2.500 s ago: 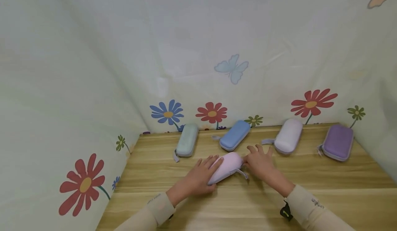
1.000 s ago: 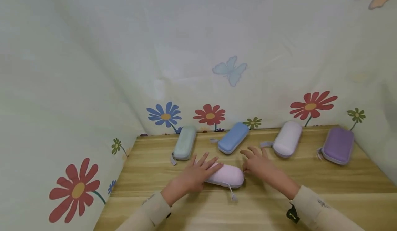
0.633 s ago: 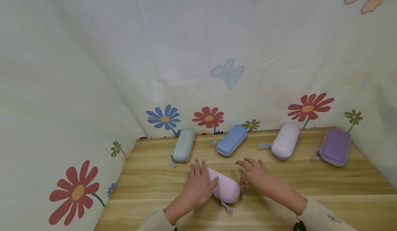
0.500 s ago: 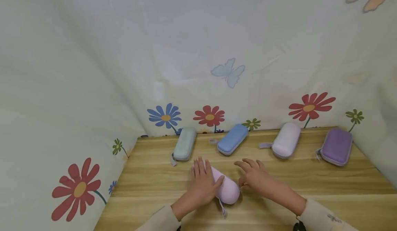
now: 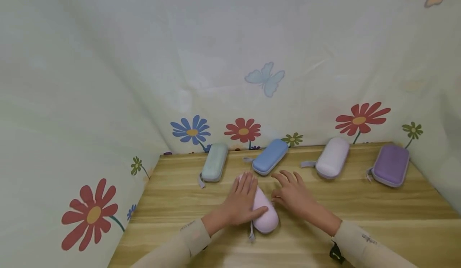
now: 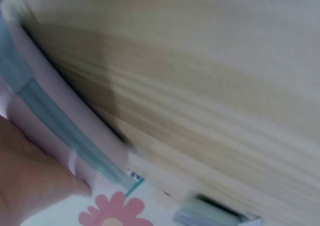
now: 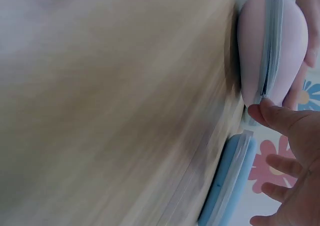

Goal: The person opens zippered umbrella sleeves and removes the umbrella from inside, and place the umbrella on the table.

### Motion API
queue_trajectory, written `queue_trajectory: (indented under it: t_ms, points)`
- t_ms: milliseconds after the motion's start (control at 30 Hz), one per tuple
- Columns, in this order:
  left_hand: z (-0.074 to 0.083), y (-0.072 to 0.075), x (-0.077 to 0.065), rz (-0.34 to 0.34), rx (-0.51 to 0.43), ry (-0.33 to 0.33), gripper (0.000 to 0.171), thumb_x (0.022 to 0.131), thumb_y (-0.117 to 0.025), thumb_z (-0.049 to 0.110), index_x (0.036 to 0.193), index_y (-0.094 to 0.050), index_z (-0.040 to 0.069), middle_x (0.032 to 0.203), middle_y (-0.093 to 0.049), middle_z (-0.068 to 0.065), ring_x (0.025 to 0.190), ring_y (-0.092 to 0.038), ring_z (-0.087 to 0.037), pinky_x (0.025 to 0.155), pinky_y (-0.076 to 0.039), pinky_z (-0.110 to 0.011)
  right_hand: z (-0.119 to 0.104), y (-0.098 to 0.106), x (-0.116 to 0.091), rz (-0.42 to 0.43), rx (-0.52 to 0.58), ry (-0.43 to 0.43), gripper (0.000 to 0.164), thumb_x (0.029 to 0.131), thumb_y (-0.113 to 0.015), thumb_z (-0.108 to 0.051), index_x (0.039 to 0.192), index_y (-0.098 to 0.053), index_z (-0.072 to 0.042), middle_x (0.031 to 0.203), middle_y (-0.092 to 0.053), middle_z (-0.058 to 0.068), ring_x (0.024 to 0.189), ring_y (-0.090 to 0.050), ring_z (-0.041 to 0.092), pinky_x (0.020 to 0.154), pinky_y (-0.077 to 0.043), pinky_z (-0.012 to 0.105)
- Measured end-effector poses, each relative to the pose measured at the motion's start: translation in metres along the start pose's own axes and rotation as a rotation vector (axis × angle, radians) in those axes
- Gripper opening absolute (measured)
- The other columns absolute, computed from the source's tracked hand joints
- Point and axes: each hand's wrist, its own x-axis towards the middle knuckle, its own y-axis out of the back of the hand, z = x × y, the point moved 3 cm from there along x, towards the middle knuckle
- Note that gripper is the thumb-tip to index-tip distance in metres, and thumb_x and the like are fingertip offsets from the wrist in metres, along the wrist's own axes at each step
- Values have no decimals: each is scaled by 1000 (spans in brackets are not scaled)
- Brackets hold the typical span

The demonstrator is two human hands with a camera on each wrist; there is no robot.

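Note:
A pink hard-shell zip case [image 5: 265,218] with a grey wrist strap lies on the wooden table in the head view. My left hand [image 5: 239,205] rests on it, fingers straight over its top and far part, thumb spread across the nearer part. In the right wrist view, the thumb and forefinger of my right hand [image 7: 300,141] pinch the small zipper pull at the end of the grey zipper [image 7: 271,51]. The other fingers stand spread apart. The left wrist view shows the zipper side [image 6: 70,136] of the case, which looks closed along this stretch.
Behind the hands stand a mint case [image 5: 215,162], a blue case [image 5: 271,156], a white case [image 5: 333,157] and a purple case [image 5: 391,165], in a row along the back of the table [image 5: 173,196]. A flowered curtain [image 5: 216,60] encloses the back and sides.
The pink case has turned clockwise, its far end now pointing away from me and its strap toward me. My left hand has shifted with it; my right hand has stayed by its right side.

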Motion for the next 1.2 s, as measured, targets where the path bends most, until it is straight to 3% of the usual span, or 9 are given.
queue_trajectory:
  t_ms: [100,300,400,500,733,867,1033,1133,1200]
  points:
    - [2,2,1,-32,-7,16,102,97,-31,76,161,-17,-2,167,-9,-25,155,-7,-40,123,-14,-56,1,-5,6,-14,32,-15,6,84,-83,-30,83,-78,-26,140,-56,15,133,-44,46,100,-35,74]
    - [27,6,-9,-66,-231,256,108,96,-44,72,158,-12,-11,164,-1,-35,151,0,-51,120,-17,-60,2,-9,6,-58,123,-50,4,84,-83,-26,83,-80,-24,140,-57,18,129,-47,45,97,-39,73]
    - [32,7,-6,-47,-284,287,111,95,-46,73,158,-9,-11,164,4,-35,152,5,-50,121,-16,-58,5,-5,9,-42,141,-62,5,84,-84,-23,82,-80,-24,141,-56,18,129,-47,44,96,-40,73]
    - [26,9,1,-60,-259,236,115,93,-47,76,159,-6,-8,166,7,-30,153,7,-46,122,-16,-54,9,-1,12,-29,140,-60,6,83,-84,-23,81,-79,-24,141,-55,18,130,-46,45,95,-39,73]
    - [3,16,7,-217,-224,-37,113,93,-55,69,161,2,-2,168,14,-20,155,11,-35,125,-12,-44,15,1,20,24,48,-60,8,80,-86,-26,84,-80,-23,137,-57,16,127,-49,45,96,-40,69]
    - [3,23,3,-330,-227,-138,113,89,-64,55,161,3,-1,168,15,-18,155,11,-33,125,-11,-38,26,-6,22,67,-27,-101,8,79,-86,-27,85,-81,-24,135,-59,17,124,-52,46,96,-42,69]
    - [4,36,-4,-426,-106,-258,113,85,-77,29,163,0,1,170,12,-15,156,7,-35,124,-15,-36,40,-9,12,58,-14,-137,7,79,-85,-26,81,-79,-23,136,-59,16,126,-50,47,96,-41,71]
    - [-1,40,-8,-440,-61,-230,115,83,-81,18,164,1,7,171,11,-9,157,4,-32,124,-18,-40,41,-5,6,21,46,-116,5,81,-84,-24,82,-79,-22,136,-58,17,125,-49,45,91,-42,71]
    - [-4,36,-9,-403,-80,-136,112,87,-79,19,164,1,9,171,9,-8,157,2,-31,124,-17,-45,40,-2,3,-11,90,-93,4,83,-83,-22,84,-80,-22,137,-57,18,125,-49,45,88,-44,70]
